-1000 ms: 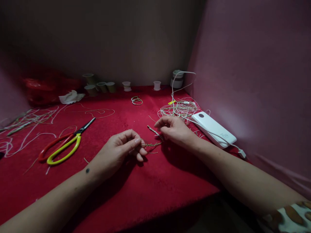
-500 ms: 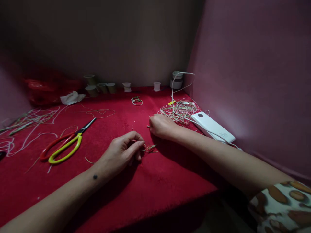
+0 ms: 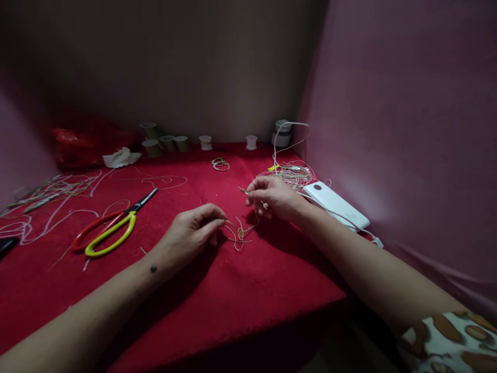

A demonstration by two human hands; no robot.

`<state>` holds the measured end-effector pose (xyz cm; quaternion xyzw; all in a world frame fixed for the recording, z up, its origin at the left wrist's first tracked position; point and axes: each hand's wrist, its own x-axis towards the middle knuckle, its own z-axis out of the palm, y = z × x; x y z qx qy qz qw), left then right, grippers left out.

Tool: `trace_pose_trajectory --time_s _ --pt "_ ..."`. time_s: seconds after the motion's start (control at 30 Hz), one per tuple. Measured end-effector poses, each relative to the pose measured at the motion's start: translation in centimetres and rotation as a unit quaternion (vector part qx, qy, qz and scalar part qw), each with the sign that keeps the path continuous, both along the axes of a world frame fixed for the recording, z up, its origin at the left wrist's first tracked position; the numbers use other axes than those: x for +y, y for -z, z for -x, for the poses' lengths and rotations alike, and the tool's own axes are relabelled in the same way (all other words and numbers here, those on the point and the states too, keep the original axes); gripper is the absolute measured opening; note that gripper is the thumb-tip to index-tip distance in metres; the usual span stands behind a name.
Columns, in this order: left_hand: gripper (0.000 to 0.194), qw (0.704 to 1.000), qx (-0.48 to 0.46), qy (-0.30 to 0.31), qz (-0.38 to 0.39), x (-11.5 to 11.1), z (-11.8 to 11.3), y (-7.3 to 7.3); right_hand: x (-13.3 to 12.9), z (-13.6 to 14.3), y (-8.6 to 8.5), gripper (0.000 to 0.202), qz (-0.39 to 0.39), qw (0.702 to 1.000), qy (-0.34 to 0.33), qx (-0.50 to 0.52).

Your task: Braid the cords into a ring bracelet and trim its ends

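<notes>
A thin green-beige cord (image 3: 241,235) hangs in loose loops between my hands, with a small knotted bunch in its middle. Thumb and forefinger of my left hand (image 3: 200,226) pinch one strand of it at the left. To the right and a little farther back, my right hand (image 3: 269,197) pinches another part, and a short knotted end (image 3: 243,190) pokes out past its fingertips. A strand runs down from under the right fingers to the bunch. The red- and yellow-handled scissors (image 3: 112,228) lie left of my left hand, blades nearly together.
A tangle of cord (image 3: 293,175) and a white power bank (image 3: 337,205) with a cable lie at the right. More cords (image 3: 50,194) spread at the left. Several spools (image 3: 152,147), a coiled cord ring (image 3: 220,164) and a crumpled tissue (image 3: 121,157) sit toward the back.
My right hand has turned from a closed fist to a fingertip pinch and moved slightly right. More of the cord now shows between the hands. The view has shifted slightly.
</notes>
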<state>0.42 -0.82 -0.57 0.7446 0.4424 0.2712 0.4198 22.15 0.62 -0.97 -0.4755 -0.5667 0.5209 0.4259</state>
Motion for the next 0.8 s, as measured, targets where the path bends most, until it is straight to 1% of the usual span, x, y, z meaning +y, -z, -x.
trace_pose_trajectory --time_s 0.1,0.17,0.23,0.3,0.4,0.53,0.63,0.7,0.8 --pt "0.017 1.000 -0.003 -0.012 -0.001 0.2 0.2 0.0 -0.1 -0.3 -0.5 0.011 0.008 0.998 -0.011 0.056" --pt "0.017 1.000 -0.006 -0.018 0.014 0.4 0.4 0.0 -0.3 -0.5 -0.8 0.010 0.019 0.997 -0.016 0.076" --pt "0.017 0.999 -0.020 -0.009 0.037 0.5 0.6 0.0 -0.3 -0.7 -1.1 0.007 0.021 0.996 -0.014 0.087" --pt "0.017 0.997 -0.047 0.025 0.062 0.5 0.8 -0.2 -0.3 -0.9 -1.2 0.007 0.010 0.995 -0.007 0.095" --pt "0.015 0.987 -0.083 0.104 0.089 0.1 0.9 -0.7 -0.1 -1.2 -1.1 0.011 0.005 0.993 0.000 0.120" --pt "0.016 0.978 -0.065 0.182 0.078 -0.5 0.9 -1.2 0.2 -1.5 -0.6 0.015 0.022 0.991 -0.016 0.134" --pt "0.015 0.975 -0.049 0.206 0.073 -0.8 0.8 -1.3 0.3 -1.5 -0.4 0.016 0.010 0.991 -0.022 0.129" --pt "0.013 0.974 -0.041 0.207 0.082 -0.8 0.8 -1.2 0.2 -1.5 -0.3 0.017 0.002 0.991 -0.023 0.134" --pt "0.013 0.974 -0.033 0.206 0.091 -0.6 0.8 -0.9 0.3 -1.5 -0.3 0.016 0.010 0.989 -0.021 0.147"
